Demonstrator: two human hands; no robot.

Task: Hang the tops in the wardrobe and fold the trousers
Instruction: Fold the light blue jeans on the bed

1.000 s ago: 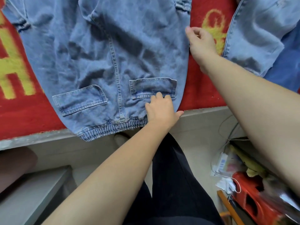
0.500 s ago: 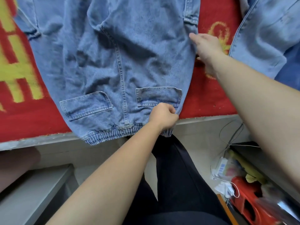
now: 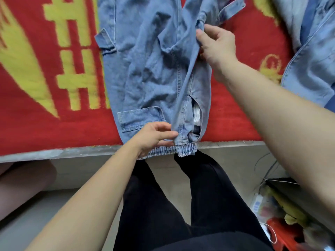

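A pair of light blue denim trousers (image 3: 148,69) lies on a red and yellow blanket (image 3: 45,87), its elastic waistband hanging over the near edge. Its right half is lifted and partly folded over toward the left half, and a side pocket opening shows white lining. My left hand (image 3: 155,137) pinches the folded edge near the waistband. Higher up the leg, my right hand (image 3: 215,45) grips the same lifted edge.
More denim garments (image 3: 311,57) lie at the right on the blanket. A grey ledge (image 3: 54,153) runs along the blanket's near edge. My legs in black trousers (image 3: 181,205) stand below. Clutter with a red object (image 3: 282,230) sits on the floor at lower right.
Both hands have taken hold of the trousers' right side edge and lifted it leftward over the other half, covering the right back pocket. The view has shifted so the trousers sit lower.
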